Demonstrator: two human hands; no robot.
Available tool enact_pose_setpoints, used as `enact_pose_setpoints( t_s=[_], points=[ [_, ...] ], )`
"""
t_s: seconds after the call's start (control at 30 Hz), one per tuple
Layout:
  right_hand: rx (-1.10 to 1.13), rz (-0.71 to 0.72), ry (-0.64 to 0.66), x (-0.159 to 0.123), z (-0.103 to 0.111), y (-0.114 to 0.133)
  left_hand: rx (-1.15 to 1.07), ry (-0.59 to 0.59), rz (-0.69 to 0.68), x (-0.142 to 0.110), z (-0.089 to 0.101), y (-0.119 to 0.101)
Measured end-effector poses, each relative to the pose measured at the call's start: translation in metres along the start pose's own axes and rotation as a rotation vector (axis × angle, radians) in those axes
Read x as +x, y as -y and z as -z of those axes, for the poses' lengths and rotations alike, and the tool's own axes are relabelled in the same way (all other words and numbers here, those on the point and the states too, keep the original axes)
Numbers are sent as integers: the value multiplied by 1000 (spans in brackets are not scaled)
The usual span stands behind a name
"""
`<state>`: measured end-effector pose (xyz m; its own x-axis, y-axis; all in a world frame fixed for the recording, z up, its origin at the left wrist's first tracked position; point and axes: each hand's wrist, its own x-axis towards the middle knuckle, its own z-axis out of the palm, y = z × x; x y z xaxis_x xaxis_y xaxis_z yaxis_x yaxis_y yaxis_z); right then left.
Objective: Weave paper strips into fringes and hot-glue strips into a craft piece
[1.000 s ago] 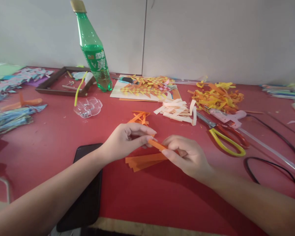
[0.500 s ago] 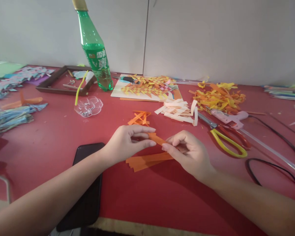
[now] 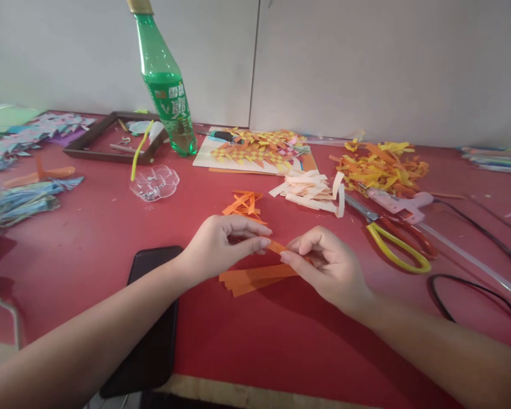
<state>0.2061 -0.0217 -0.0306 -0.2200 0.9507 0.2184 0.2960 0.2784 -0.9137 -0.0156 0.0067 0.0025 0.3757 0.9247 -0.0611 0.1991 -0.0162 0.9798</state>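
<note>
Between my hands stretches a short orange paper strip (image 3: 276,246). My left hand (image 3: 223,247) pinches its left end with thumb and fingers. At the other end, my right hand (image 3: 323,267) grips it between thumb and curled fingers, which hide part of the strip. Just below lie several flat orange strips (image 3: 255,279), fanned at the left and partly behind my right hand. Beyond my left hand sits a small pile of folded orange strips (image 3: 243,203). A heap of pale peach strips (image 3: 309,190) lies farther back to the right.
Scissors (image 3: 398,247) and a pink glue gun (image 3: 402,204) with a black cord lie right. A black phone (image 3: 153,329) is under my left forearm. Behind stand a green bottle (image 3: 166,94), a dark frame (image 3: 85,149), a clear dish (image 3: 155,184) and yellow-orange strips (image 3: 383,170).
My left fingers now close on the strip; before, thumb and fingers were apart around it. Less of the strip shows between my hands. The things on the table have stayed put.
</note>
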Motion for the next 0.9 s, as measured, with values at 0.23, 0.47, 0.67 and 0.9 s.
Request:
enact_pose_setpoints(
  t_s=[0.23,0.47,0.67,0.9],
  points=[
    [86,27,-35,1,-1,3,-20,-44,21,0,3,-1],
    [110,28,-102,6,-1,8,-81,-68,65,2,6,1],
    [77,81,-113,7,0,4,-81,-86,62,4,6,1],
    [-76,164,-30,5,2,-1,126,-150,-43,4,6,3]
  ],
)
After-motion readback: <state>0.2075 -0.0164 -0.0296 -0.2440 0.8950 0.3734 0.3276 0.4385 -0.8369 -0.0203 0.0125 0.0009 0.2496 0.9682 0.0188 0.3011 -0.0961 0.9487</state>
